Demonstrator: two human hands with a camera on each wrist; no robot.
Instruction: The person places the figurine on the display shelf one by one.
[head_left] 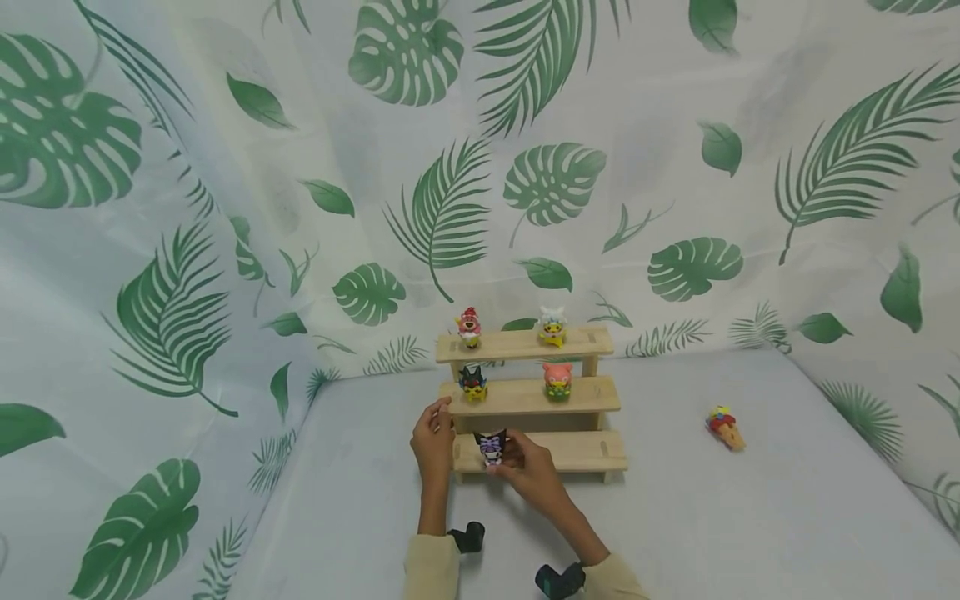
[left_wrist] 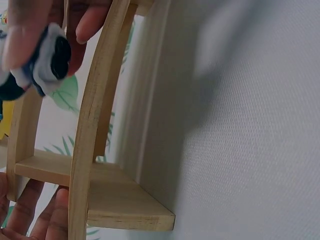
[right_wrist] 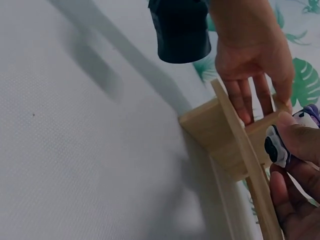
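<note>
My right hand (head_left: 531, 473) pinches a small figurine (head_left: 491, 447) with black pointed ears and a purple front, upright at the left part of the bottom step of the wooden display stand (head_left: 573, 451). In the right wrist view the figurine's black-and-white base (right_wrist: 278, 146) shows between thumb and fingers. My left hand (head_left: 433, 442) grips the stand's left end, thumb and fingers on either side of the wood (right_wrist: 264, 123). On the middle step stand a black-eared figurine (head_left: 473, 383) and a pink figurine (head_left: 557, 382).
The top step bears a red-and-pink figurine (head_left: 469, 327) and a white-topped yellow figurine (head_left: 552, 327). An ice-cream-cone toy (head_left: 725, 428) lies on the white surface to the right. Leaf-printed cloth (head_left: 480, 208) stands behind and at both sides.
</note>
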